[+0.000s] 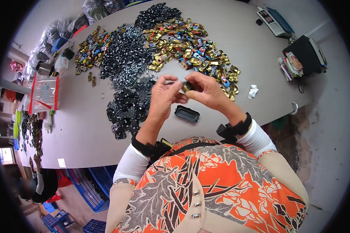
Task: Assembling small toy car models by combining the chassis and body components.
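Note:
My left hand [166, 93] and my right hand [207, 90] meet over the table, fingers closed round a small gold-and-dark toy car piece [187, 86]. The right thumb and fingers pinch it, and the left fingertips press at its other side; the fingers cover much of it. Just below the hands lies a black oblong tray-like block [187, 113]. Beyond the hands spreads a heap of shiny gold and coloured toy car bodies [194, 46]. Left of my left hand are black flat toy car base pieces [128, 105], with a pile of small black-and-silver parts [124, 54] behind.
A crumpled white tissue [252, 91] lies to the right. At the far right are a calculator [271, 23] and a black holder [305, 54] with papers. A red-edged clear bag [44, 93] sits left. Blue crates [87, 190] stand below the table; another person [37, 184] is at the lower left.

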Available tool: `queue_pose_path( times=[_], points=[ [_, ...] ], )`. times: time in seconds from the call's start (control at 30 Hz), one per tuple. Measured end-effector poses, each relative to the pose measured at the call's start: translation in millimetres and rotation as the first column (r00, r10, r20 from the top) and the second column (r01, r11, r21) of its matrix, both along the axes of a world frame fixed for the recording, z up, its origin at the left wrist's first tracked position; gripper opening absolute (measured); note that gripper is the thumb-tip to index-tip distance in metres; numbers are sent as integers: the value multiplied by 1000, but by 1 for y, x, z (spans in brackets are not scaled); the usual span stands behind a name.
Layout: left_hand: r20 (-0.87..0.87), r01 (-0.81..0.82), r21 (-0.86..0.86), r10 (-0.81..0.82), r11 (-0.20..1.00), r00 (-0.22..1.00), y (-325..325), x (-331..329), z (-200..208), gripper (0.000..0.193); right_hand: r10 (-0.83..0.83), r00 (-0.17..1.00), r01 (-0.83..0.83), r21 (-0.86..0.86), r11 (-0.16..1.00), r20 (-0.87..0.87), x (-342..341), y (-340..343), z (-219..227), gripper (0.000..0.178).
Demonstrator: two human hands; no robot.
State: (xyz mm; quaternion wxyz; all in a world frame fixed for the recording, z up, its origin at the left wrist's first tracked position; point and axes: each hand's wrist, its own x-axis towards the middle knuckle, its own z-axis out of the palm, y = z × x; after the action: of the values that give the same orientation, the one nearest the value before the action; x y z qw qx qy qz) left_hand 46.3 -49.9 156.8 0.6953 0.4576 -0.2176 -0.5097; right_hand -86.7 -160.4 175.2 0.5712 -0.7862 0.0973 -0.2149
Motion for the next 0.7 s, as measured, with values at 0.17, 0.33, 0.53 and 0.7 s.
queue_pose_path(
  times=[0.17,0.33,0.53,0.7],
  points=[
    [493,17,-162,66,987,868,-10,-8,16,41,-177,984,177,68,982,-6,10,-5,18,13],
    [164,21,-83,-7,996,986,-10,-9,34,36,-130,990,132,-47,990,51,7,-6,52,13],
    [211,388,-20,-375,922,903,4,-26,53,37,-417,668,134,452,882,616,-16,-53,127,14],
    [291,389,-48,-360,920,886,0,-51,82,39,-532,724,362,415,835,439,-3,-24,140,14]
  ],
)
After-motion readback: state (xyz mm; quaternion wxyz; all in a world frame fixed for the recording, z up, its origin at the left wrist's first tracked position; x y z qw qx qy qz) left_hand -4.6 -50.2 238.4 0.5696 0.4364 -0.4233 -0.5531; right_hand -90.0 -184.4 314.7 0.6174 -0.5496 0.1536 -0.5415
